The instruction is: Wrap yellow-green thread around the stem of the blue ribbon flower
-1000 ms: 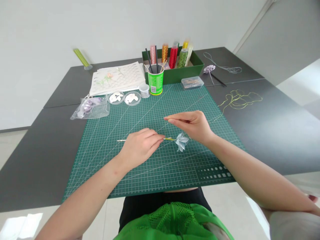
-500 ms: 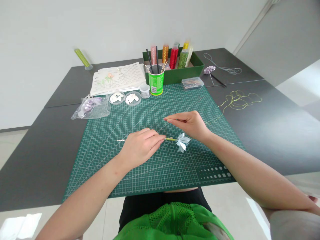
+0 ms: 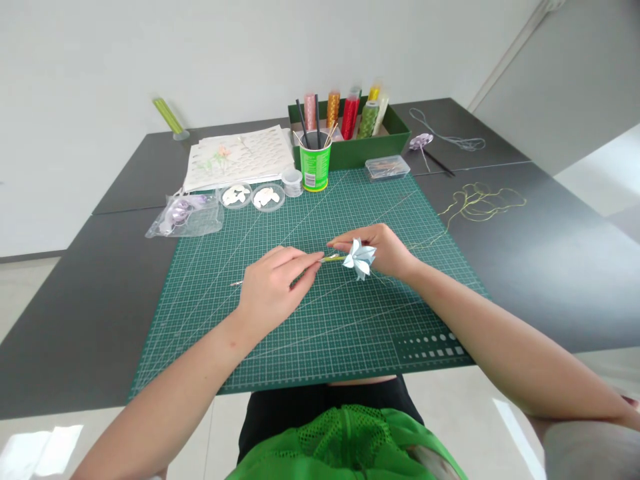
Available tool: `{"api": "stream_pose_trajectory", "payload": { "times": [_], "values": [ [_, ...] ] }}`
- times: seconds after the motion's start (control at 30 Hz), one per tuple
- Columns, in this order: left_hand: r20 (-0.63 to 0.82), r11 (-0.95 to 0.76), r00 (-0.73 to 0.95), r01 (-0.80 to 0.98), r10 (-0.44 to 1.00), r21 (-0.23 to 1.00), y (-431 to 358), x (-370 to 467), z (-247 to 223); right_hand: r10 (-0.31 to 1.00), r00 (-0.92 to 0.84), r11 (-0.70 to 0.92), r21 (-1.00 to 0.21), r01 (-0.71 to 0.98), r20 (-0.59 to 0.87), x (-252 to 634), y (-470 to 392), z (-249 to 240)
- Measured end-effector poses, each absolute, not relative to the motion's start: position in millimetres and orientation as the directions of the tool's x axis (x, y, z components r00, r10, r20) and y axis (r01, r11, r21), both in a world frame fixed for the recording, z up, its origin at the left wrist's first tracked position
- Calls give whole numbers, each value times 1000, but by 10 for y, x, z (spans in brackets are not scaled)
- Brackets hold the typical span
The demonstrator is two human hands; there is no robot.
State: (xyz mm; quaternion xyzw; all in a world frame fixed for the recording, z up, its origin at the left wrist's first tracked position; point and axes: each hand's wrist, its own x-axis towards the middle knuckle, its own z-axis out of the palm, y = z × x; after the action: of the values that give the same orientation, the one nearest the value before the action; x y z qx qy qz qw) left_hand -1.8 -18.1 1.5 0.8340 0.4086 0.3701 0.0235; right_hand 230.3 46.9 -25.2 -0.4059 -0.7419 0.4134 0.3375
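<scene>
Between thumb and fingers, my left hand (image 3: 275, 283) pinches the green-wrapped stem of a pale blue flower (image 3: 360, 259). The blossom points right, and the thin end of the stem (image 3: 237, 284) sticks out on the left of the hand. My right hand (image 3: 383, 248) is just behind the blossom with its fingers pressed together near the stem; the flower partly hides it, and what it pinches is too small to make out. A fine yellow-green thread (image 3: 430, 239) runs from near my right hand to a loose tangle. Both hands are above the green cutting mat (image 3: 310, 353).
At the back are a green box (image 3: 367, 150) of thread spools, a green cup (image 3: 315, 168) with sticks, and a clear case (image 3: 387, 167). Left of them lie paper sheets (image 3: 200, 177), two dishes of white petals (image 3: 269, 197) and a plastic bag (image 3: 185, 217).
My left hand has raised the flower and moved it slightly away from me, so the blossom now overlaps my right hand. My right hand has shifted only a little.
</scene>
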Motion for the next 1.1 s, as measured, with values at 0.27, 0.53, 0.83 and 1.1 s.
{"api": "stream_pose_trajectory", "payload": {
  "times": [0.27, 0.53, 0.83, 1.1],
  "values": [
    [394, -437, 195, 499, 898, 748, -137, -27, 29, 864, -496, 269, -914, 306, 88, 2260, 464, -278],
    [307, -260, -274, 194, 911, 946, 236, -360, 28, 960, -221, 224, -948, 228, 173, 2510, 658, -171],
    [213, -227, -383, 9, 899, 974, 382, -454, -43, 959, 126, 82, -674, 734, 254, 3339, 1051, -141],
    [207, -229, -404, -8, 891, 973, 359, -453, 18, 756, 589, -397, -514, 760, 287, 4133, 1088, -102]
  ]
}}
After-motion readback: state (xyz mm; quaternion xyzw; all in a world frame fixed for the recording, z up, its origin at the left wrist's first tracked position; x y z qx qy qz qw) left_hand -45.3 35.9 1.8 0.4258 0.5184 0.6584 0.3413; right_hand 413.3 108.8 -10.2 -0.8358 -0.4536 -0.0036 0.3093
